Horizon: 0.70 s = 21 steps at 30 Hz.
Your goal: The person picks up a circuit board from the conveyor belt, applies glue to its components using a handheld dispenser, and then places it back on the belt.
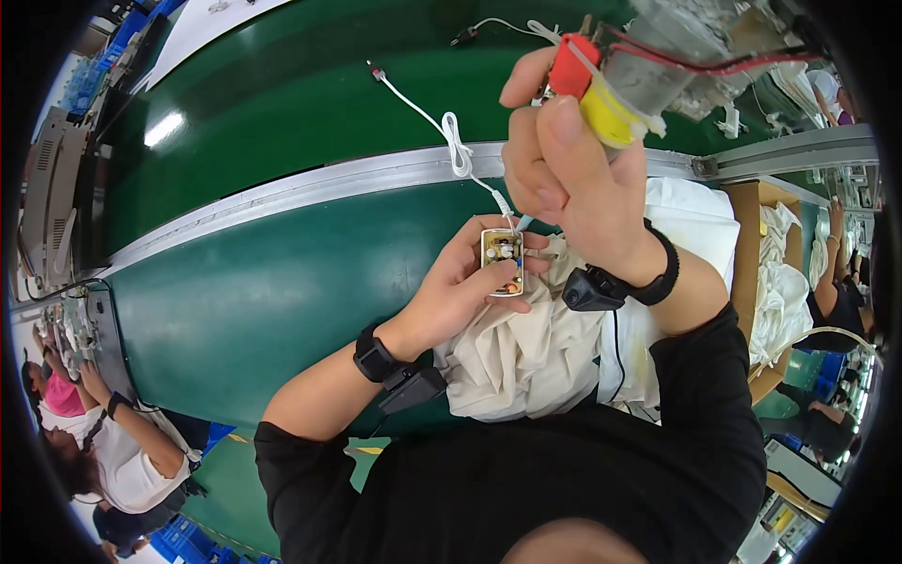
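Note:
My left hand [449, 287] is closed round a small circuit board in a white open housing [505, 252], thumb lying over its lower part. From the housing's top a white cable [458, 150] runs up to a plug on the green conveyor. My right hand [587, 183] is raised, its fingers closed at the red part [573, 66] of a hanging grey device [648, 75] with a yellow band and red and black wires. What exactly the fingertips grip is partly hidden. A light-blue pointed thing [524, 223] shows below my right hand, beside the housing.
Crumpled cream cloth [521, 352] lies under my hands, with white cloth [691, 226] to the right. A metal rail [310, 183] separates the work table from the green conveyor [282, 85]. A cardboard box [749, 240] holds cloth at right. Co-workers sit at both sides.

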### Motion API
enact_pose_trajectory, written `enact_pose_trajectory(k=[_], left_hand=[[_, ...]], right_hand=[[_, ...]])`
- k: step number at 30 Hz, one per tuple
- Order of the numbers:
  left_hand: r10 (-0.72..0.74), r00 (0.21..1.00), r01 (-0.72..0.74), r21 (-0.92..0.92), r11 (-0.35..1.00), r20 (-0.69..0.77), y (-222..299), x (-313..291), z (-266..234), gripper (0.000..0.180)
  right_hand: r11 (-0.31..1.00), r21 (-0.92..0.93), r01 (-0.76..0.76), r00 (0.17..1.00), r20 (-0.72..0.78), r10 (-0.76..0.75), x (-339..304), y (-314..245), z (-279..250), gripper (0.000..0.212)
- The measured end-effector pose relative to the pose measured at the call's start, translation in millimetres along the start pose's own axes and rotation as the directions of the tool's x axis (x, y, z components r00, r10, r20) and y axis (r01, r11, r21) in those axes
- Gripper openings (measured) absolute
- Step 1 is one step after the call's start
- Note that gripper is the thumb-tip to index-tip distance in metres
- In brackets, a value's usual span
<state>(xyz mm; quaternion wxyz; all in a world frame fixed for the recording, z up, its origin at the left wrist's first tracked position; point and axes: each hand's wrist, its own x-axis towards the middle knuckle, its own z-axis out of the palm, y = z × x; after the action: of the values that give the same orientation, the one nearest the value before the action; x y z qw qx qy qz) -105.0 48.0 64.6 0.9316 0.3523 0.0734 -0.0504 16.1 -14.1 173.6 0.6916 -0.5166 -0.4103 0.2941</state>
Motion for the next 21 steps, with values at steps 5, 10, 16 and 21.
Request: enact_pose_trajectory(k=[5,10,16,21], left_hand=[[0.039,0.998,-0.041,0.03,0.999,0.056,3.6,-2.7,-0.6,0.037],[0.078,0.994,-0.079,0.006,0.997,0.076,1.5,-2.9,-2.9,0.038],[0.094,0.99,-0.093,-0.006,0.996,0.104,2.5,-3.6,-2.1,0.038],[0.044,0.998,-0.044,-0.009,0.999,0.043,5.3,-4.3,0.2,0.038]], right_hand=[[1.0,0.006,0.008,1.0,0.025,-0.008,0.4,2.6,1.5,0.037],[1.0,0.024,0.01,1.0,0.008,-0.011,0.8,2.8,2.2,0.037],[1.0,0.001,0.031,0.999,0.041,-0.031,0.2,3.0,1.7,0.037],[1.0,0.009,0.0,1.0,0.026,-0.001,-0.3,-3.2,4.6,0.039]])
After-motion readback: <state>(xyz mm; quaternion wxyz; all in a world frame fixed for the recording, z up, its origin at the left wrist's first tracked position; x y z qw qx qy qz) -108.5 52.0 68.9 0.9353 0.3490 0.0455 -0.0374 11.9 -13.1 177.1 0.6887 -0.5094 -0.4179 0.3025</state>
